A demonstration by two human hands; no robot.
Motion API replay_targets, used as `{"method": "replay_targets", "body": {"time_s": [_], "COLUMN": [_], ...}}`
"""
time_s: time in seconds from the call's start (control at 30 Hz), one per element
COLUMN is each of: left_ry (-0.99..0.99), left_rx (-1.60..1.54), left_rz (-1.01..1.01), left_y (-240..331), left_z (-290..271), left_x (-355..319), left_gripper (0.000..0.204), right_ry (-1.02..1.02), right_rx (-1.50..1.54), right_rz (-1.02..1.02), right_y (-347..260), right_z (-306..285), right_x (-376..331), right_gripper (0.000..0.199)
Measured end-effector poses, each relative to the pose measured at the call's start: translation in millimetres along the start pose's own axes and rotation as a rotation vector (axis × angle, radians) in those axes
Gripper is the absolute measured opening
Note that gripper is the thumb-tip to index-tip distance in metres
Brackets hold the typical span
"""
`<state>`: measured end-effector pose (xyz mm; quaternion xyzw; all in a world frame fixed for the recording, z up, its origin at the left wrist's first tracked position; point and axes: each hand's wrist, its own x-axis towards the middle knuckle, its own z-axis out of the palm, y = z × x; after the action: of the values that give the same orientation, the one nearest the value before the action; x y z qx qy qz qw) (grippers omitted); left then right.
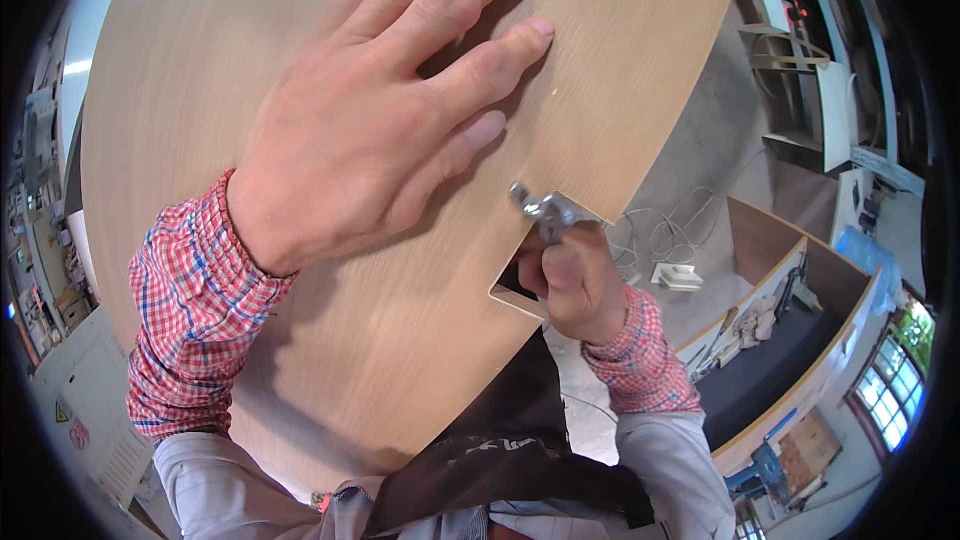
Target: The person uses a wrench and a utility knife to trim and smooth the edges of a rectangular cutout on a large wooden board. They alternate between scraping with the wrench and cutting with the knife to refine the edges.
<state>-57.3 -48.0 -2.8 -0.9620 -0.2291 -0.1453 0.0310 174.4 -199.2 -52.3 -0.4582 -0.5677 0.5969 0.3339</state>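
A large wood-grain board (370, 380) fills the middle of the view, with a rectangular notch (517, 308) cut into its right edge. My left hand (370, 110) lies palm down on the board, fingers spread and holding nothing. At the notch, my right hand (580, 285) is closed around a silver metal tool with a short nozzle (548, 210), perhaps an air blow gun. Its nozzle end points left over the board's surface. The fingers and palm hide most of its handle. A tiny light chip (555, 92) rests on the board beyond my left fingers.
To the right stands an open wooden box or cart (790, 340) with a dark bottom, holding tools and a crumpled cloth. A loose pale cable (685, 225) and a small white block (677, 276) lie on the grey floor. Shelving (800, 90) stands at the far right.
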Motion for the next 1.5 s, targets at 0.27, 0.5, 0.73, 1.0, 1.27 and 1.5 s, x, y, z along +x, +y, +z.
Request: {"method": "replay_targets", "body": {"time_s": [0.27, 0.5, 0.73, 1.0, 1.27, 1.5], "left_ry": [-0.096, -0.112, -0.055, 0.007, -0.001, 0.002], "left_rx": [-0.288, -0.378, -0.488, -0.536, -0.519, -0.496], "left_rz": [-0.024, 0.042, 0.017, 0.012, 0.028, 0.001], "left_y": [16, 16, 6, 4, 5, 4], "left_z": [-27, -30, -26, -19, -19, -19], "left_x": [9, 8, 6, 7, 6, 7], "left_gripper": [0.054, 0.046, 0.048, 0.053, 0.052, 0.056], "right_ry": [0.064, -0.047, -0.199, -0.216, -0.182, 0.047], "right_rx": [-0.23, -0.301, -0.397, -0.484, -0.442, 0.022], "right_rz": [0.188, 0.326, 0.248, 0.293, 0.259, 0.401], "right_y": [-45, -75, -79, -84, -76, -41], "right_z": [-14, -22, -26, -18, -16, -11], "right_x": [3, 4, 4, -4, -9, -3], "right_gripper": [0.039, 0.038, 0.036, 0.034, 0.027, 0.06]}}
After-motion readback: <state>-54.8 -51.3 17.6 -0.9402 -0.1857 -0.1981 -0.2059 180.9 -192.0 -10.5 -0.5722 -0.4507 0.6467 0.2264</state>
